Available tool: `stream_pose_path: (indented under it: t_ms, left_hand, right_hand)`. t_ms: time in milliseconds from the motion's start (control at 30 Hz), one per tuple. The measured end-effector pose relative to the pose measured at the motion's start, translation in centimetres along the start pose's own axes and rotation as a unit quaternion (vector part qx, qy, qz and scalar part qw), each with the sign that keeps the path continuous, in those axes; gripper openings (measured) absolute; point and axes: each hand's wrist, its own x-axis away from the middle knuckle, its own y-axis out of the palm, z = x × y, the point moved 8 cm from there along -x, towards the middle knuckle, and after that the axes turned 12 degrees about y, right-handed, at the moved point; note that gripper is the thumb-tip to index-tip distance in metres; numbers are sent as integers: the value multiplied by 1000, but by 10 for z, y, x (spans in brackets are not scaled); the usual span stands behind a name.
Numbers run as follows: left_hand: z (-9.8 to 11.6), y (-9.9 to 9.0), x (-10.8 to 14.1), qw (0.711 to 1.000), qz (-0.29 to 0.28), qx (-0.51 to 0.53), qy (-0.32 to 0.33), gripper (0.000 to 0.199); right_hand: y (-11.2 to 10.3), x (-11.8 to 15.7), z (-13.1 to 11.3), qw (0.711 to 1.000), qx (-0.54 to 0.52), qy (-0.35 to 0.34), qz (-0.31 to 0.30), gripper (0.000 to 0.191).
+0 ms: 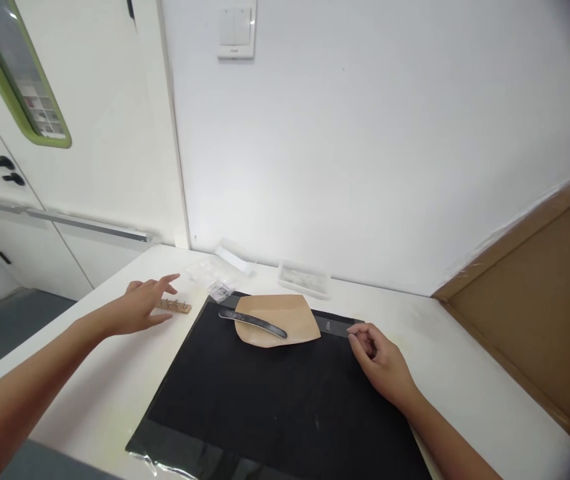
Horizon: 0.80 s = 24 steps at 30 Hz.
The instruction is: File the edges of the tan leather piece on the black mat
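Note:
My left hand [142, 303] is open, its fingers spread around a small wooden strip [181, 307] with several metal pegs standing on it. Part of that strip is hidden behind the hand, and I cannot tell whether they touch. Over the right edge of the black mat [275, 393], my right hand [377, 360] is closed, thumb and fingertips together. What it pinches, if anything, is too small to make out. A tan paper tray [279, 307] lies on the mat between the hands, with a dark curved nail file [255, 323] across it.
Behind the mat are a clear plastic box [305, 279], a white block [235, 260] and a small clear bag [219, 291]. The white table [395, 307] meets the wall at the back. A brown framed board [529, 280] leans at right; a door [99, 133] stands at left.

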Motion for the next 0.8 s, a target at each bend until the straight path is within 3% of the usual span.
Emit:
stream_pose_path:
  t_ms: [100,233,533,667,800]
  left_hand:
    - [-15,7,2,1000,-12,7,-16,69]
    - [-19,10,-5,999,-13,14,-30,56]
    - [1,0,-19,1000,3,10,-26,54]
    - [46,-12,-27,1000,13,10,8,49]
    - [147,-22,-37,985,36,49,164,38]
  right_hand:
    - [-4,-1,1,999,-10,-2,31,23]
    - [-13,0,4,997,-28,6,72,24]
    - [-12,0,9,997,-42,15,61,22]
    - [-10,1,7,998,-44,18,51,24]
    - [-11,2,3,998,-42,21,48,24]
